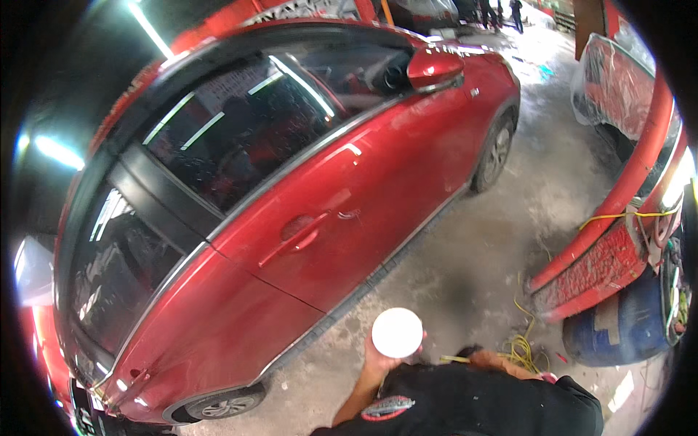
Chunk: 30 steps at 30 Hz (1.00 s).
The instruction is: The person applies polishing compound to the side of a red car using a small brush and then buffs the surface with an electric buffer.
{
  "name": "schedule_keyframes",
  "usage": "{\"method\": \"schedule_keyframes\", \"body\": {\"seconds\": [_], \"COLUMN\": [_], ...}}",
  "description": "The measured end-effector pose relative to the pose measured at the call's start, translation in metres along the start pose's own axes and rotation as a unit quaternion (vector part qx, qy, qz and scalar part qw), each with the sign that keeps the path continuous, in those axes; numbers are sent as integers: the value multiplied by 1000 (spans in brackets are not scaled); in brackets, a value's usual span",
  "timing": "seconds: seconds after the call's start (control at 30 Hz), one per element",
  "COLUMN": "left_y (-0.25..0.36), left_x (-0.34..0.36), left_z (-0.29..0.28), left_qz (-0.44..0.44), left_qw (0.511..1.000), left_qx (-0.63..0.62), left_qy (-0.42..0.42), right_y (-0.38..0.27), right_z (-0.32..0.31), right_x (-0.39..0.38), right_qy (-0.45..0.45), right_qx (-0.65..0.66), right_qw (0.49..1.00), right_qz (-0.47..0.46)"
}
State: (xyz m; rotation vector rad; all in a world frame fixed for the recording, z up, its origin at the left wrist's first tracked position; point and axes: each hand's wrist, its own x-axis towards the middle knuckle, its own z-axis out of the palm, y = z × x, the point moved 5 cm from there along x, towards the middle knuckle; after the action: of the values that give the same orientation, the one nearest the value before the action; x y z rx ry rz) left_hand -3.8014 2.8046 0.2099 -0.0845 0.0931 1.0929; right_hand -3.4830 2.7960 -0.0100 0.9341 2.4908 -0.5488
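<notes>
My left hand [379,354] is closed round a round white tub or lid [396,333] at the lower middle, beside my black shirt [480,407]. Part of my right forearm [509,363] shows right of the shirt; that hand is mostly hidden, and I cannot make out what it holds. In front of me stands a red car [378,196] with its side toward me, showing tinted windows, door handles and a side mirror [435,67].
Red curved panels [596,247] and plastic-wrapped parts [614,87] stand on the right above a blue barrel [611,327]. Coiled yellow hose [520,349] lies on the concrete floor [458,261]. People [516,14] stand at the far back.
</notes>
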Motion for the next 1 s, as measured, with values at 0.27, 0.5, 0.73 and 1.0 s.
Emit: {"method": "schedule_keyframes", "body": {"seconds": [0.27, 0.5, 0.73, 1.0], "left_y": [78, 82, 115, 156], "left_x": [144, 211, 299, 381], "left_z": [20, -42, -234, -426], "left_qz": [4, 140, 228, 235], "left_qw": [999, 985, 930, 933], "left_qx": [-13, -71, 7, 41], "left_qy": [-40, 65, 289, 269], "right_y": [75, 205, 334, 435], "right_z": [-65, -68, -131, -97], "right_x": [18, 127, 265, 455], "right_qy": [19, -207, -146, 124], "right_qx": [201, 314, 223, 235], "right_qw": [974, 924, 962, 960], "right_qz": [-101, -65, 56, 88]}}
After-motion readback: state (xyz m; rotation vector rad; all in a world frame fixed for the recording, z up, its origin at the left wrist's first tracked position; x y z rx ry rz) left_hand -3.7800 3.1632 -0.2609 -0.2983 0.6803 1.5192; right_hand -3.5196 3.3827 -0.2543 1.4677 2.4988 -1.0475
